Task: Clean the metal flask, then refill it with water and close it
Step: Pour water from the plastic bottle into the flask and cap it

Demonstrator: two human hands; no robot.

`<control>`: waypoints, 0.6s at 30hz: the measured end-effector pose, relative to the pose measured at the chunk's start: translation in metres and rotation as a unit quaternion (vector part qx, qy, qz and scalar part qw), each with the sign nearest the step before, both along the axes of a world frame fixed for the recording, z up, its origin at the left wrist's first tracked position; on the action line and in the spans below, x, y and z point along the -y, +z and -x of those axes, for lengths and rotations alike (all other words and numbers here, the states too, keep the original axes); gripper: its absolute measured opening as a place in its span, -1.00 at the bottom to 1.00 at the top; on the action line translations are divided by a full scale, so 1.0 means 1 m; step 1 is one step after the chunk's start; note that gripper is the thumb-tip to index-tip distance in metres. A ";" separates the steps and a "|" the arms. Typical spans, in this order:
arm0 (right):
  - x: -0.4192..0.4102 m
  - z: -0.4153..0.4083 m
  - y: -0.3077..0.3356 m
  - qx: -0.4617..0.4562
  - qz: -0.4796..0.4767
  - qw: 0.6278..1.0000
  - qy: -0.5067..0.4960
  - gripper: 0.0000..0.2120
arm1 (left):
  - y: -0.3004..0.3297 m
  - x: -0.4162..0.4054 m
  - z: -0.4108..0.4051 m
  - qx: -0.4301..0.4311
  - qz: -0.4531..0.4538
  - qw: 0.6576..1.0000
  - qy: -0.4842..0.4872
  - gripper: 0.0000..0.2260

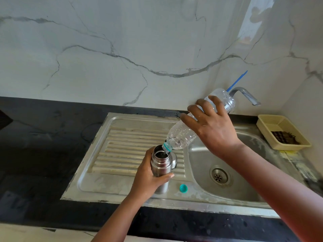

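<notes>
Refilling looks underway: low centre, the left hand (pixel 148 177) grips the open metal flask (pixel 160 165) upright over the drainboard, while the right hand (pixel 211 126) clasps a tilted plastic bottle (pixel 181 137) pouring in. Capping remains; its lid (pixel 174 160) waits just behind.

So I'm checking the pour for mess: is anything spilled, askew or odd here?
No spill shows. The plastic bottle is tilted with its mouth at the open flask, which stands on the drainboard. The teal cap lies loose near the basin. The drainboard ridges look stained.
</notes>
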State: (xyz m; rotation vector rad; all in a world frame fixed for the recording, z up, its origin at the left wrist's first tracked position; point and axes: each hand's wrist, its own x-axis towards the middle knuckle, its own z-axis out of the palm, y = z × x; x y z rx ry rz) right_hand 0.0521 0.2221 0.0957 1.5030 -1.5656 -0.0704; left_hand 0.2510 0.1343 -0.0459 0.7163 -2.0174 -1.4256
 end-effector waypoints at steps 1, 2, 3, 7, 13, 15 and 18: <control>0.001 0.000 0.002 -0.008 0.002 1.000 0.004 -0.67 | 0.000 0.000 0.000 0.000 0.001 1.000 0.002 -0.27; 0.003 0.000 0.003 -0.017 0.000 1.000 0.006 -0.69 | -0.001 0.000 0.000 -0.001 0.003 1.000 0.003 -0.26; 0.004 0.000 0.005 -0.027 -0.004 1.000 0.008 -0.70 | -0.001 0.000 0.000 -0.002 0.005 1.000 0.005 -0.26; 0.012 -0.002 0.013 -0.067 -0.021 0.997 0.021 -0.70 | -0.002 0.000 0.000 -0.002 0.012 1.000 0.007 -0.24; 0.027 -0.008 0.022 -0.133 -0.024 0.989 0.062 -0.80 | -0.003 -0.001 0.000 0.000 0.012 1.000 0.007 -0.26; 0.029 -0.009 0.024 -0.150 -0.031 0.985 0.074 -0.83 | -0.002 -0.001 0.000 0.000 0.013 1.000 0.006 -0.27; 0.030 -0.012 0.028 -0.170 -0.054 0.980 0.084 -0.82 | -0.001 -0.001 0.000 0.002 0.017 1.000 0.008 -0.27</control>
